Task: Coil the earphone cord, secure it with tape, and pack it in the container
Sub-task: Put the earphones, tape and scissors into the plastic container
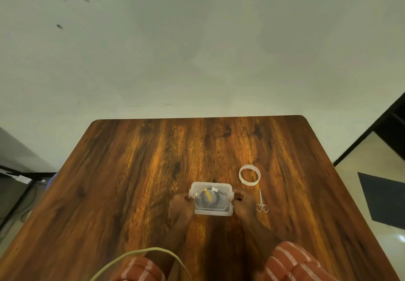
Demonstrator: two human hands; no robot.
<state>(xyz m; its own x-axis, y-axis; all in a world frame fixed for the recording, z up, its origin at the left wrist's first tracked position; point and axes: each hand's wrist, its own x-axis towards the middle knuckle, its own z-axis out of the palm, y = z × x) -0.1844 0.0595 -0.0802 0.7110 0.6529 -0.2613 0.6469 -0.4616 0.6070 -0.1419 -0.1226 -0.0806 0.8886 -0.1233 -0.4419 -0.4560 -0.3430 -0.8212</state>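
Clear plastic container (211,199), lidded, coiled earphone cord (208,197) inside; left hand (182,204) and right hand (241,203) each grip an end.

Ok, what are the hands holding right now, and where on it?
Both hands grip the clear box by its short ends: left hand on the left end, right hand on the right.

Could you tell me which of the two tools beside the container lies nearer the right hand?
The scissors, just beside the right hand; the tape roll lies farther back.

Tape roll (249,175), scissors (261,201) — right-side obstacles
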